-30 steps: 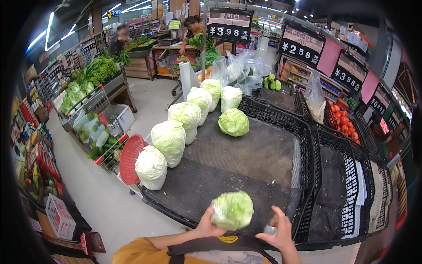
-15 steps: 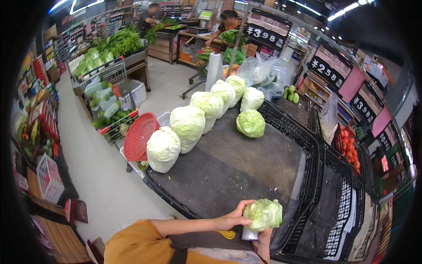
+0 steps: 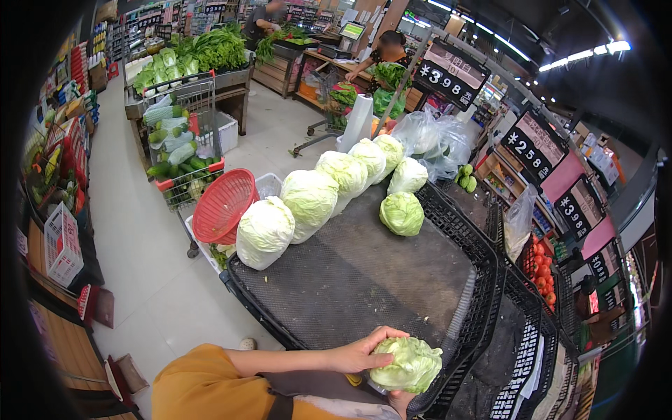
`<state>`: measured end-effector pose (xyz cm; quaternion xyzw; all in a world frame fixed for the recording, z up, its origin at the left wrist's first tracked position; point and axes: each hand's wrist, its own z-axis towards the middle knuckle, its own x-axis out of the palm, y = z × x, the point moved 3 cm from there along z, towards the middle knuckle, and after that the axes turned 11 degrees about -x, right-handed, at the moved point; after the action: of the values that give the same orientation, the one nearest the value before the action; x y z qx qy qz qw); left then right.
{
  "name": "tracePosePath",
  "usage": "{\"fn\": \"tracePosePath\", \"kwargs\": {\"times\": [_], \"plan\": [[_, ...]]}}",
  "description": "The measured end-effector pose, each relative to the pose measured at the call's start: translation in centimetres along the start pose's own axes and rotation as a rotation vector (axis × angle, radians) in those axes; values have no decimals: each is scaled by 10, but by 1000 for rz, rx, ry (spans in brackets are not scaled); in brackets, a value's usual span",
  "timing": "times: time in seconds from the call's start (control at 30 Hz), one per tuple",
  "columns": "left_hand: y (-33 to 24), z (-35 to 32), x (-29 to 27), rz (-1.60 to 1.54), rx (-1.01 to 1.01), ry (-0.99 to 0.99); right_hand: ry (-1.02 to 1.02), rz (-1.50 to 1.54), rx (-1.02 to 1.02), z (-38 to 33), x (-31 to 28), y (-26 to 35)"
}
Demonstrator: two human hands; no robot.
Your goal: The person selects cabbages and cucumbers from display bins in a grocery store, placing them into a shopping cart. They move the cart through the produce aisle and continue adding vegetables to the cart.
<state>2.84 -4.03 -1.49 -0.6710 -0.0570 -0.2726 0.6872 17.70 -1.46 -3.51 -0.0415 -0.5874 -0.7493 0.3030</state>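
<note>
A pale green, crinkled head of lettuce [image 3: 406, 364] is between my hands, low over the near edge of a dark mesh-covered display tray [image 3: 336, 301]. My left hand [image 3: 371, 352] grips its left and upper side, fingers wrapped over the leaves. From below, my right hand [image 3: 400, 400] supports it, with most of its fingers hidden. A rounder green head [image 3: 402, 213] sits alone farther up the tray. Along the tray's left edge stands a row of napa cabbages [image 3: 308, 204], with another napa cabbage [image 3: 407, 175] at the far end.
A red plastic basket [image 3: 224, 206] and a loaded shopping cart [image 3: 183, 150] stand left of the tray. Black crates [image 3: 483, 280] border its right side, near tomatoes [image 3: 541, 269]. A plastic bag roll [image 3: 358, 119] rises behind the cabbages. Two people are at counters farther back.
The lettuce has turned slightly in my hands and moved a little left and down. A white cylindrical thing seen under it earlier is now hidden. My view has shifted.
</note>
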Motion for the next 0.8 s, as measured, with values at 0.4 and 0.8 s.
{"fn": "tracePosePath", "kwargs": {"times": [0.4, 0.8], "plan": [[-66, -30, -19, 1232, 211, -492, 34, -249, -175, 2, -12, 30], [87, 49, 16, 521, 99, 243, 223, -1522, -253, -13, -69, 55]]}}
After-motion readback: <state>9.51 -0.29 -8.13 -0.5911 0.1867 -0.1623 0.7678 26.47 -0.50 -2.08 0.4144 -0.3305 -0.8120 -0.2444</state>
